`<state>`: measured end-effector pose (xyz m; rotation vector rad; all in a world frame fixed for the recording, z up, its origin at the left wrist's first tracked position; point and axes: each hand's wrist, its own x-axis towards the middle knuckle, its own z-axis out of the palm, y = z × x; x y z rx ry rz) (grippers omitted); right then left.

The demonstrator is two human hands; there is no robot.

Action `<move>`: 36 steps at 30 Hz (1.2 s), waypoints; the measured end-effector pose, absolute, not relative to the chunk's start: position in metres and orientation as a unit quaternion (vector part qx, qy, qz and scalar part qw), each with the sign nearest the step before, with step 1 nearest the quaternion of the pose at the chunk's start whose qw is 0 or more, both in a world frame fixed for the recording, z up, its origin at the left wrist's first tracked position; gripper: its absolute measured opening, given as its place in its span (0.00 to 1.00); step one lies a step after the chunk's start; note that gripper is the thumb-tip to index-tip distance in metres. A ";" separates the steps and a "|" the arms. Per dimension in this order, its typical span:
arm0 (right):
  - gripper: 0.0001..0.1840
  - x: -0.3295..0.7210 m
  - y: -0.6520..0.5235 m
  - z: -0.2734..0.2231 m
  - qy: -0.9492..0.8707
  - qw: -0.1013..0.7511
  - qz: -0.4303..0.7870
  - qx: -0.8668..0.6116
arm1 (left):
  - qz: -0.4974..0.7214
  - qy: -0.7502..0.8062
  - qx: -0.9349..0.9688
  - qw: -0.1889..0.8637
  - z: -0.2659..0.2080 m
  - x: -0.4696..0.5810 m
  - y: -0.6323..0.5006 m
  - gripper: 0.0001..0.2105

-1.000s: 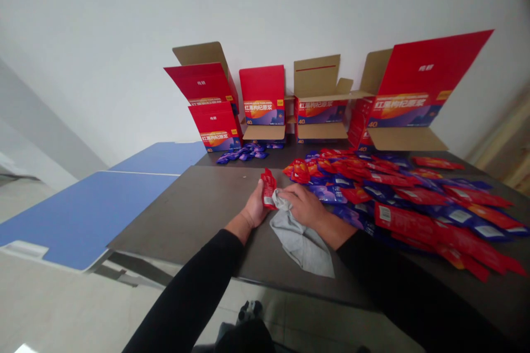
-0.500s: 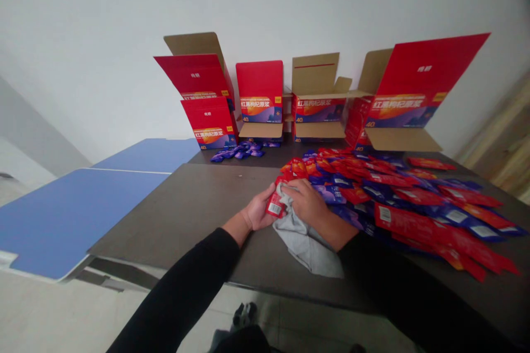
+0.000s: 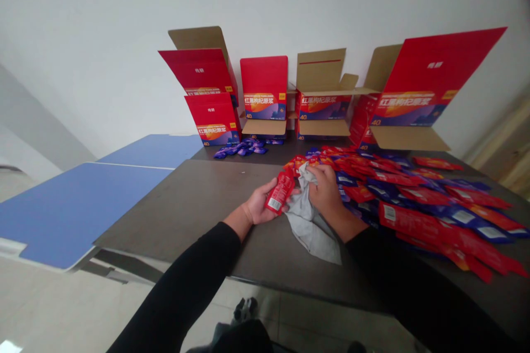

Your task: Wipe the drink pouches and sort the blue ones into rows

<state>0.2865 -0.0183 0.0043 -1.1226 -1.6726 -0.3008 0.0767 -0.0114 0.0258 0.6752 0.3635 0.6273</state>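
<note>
A red pouch (image 3: 280, 193) with a white barcode label near its lower end lies in my left hand (image 3: 260, 204), held between thumb and fingers. Just right of it, my right hand (image 3: 325, 190) grips a bunched grey cloth (image 3: 304, 207), whose loose end drapes down onto the dark table (image 3: 182, 215). Cloth and pouch are close together; whether they touch is hard to make out. Beside and behind my right hand spreads a heap of red pouches (image 3: 422, 220) and dark blue pouches (image 3: 464, 215).
Along the wall stand several red cartons with raised flaps, among them a left carton (image 3: 215, 127), a middle carton (image 3: 265, 102) and a right carton (image 3: 409, 107). A small group of purple pouches (image 3: 244, 148) lies before them. A blue table (image 3: 83, 209) adjoins on the left.
My right hand and the cloth have moved right, off the face of the red pouch, which now shows more fully. My left hand still holds the pouch. The view has shifted slightly.
</note>
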 end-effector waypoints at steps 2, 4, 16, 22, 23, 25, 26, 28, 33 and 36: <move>0.26 0.278 -0.027 0.007 -0.733 0.511 -0.155 -0.422 | 0.321 0.179 0.300 0.880 0.028 0.077 -0.011 0.22; 0.24 0.266 -0.039 0.008 -0.780 0.474 -0.176 -0.370 | 0.324 0.199 0.287 0.879 0.027 0.077 -0.010 0.23; 0.18 0.242 -0.053 0.007 -0.843 0.399 -0.159 -0.325 | 0.282 0.294 0.306 0.861 0.019 0.087 -0.016 0.22; 0.28 0.249 -0.039 0.002 -0.775 0.475 -0.049 -0.413 | 0.266 0.293 0.345 0.851 0.018 0.088 -0.017 0.19; 0.27 0.250 -0.038 0.003 -0.759 0.492 -0.036 -0.425 | 0.257 0.291 0.351 0.852 0.019 0.088 -0.017 0.19; 0.24 0.252 -0.035 0.003 -0.725 0.520 -0.016 -0.451 | 0.238 0.289 0.362 0.854 0.019 0.087 -0.017 0.21; 0.23 0.254 -0.033 0.004 -0.711 0.530 -0.008 -0.462 | 0.227 0.288 0.366 0.855 0.019 0.086 -0.017 0.22; 0.20 0.256 -0.030 0.004 -0.689 0.544 0.002 -0.478 | 0.205 0.281 0.373 0.860 0.019 0.084 -0.015 0.25; 0.12 0.263 -0.024 0.002 -0.647 0.571 -0.001 -0.506 | 0.173 0.231 0.358 0.888 0.022 0.080 -0.014 0.24; 0.10 0.267 -0.021 0.002 -0.633 0.580 -0.009 -0.513 | 0.193 0.197 0.314 0.909 0.028 0.079 -0.014 0.18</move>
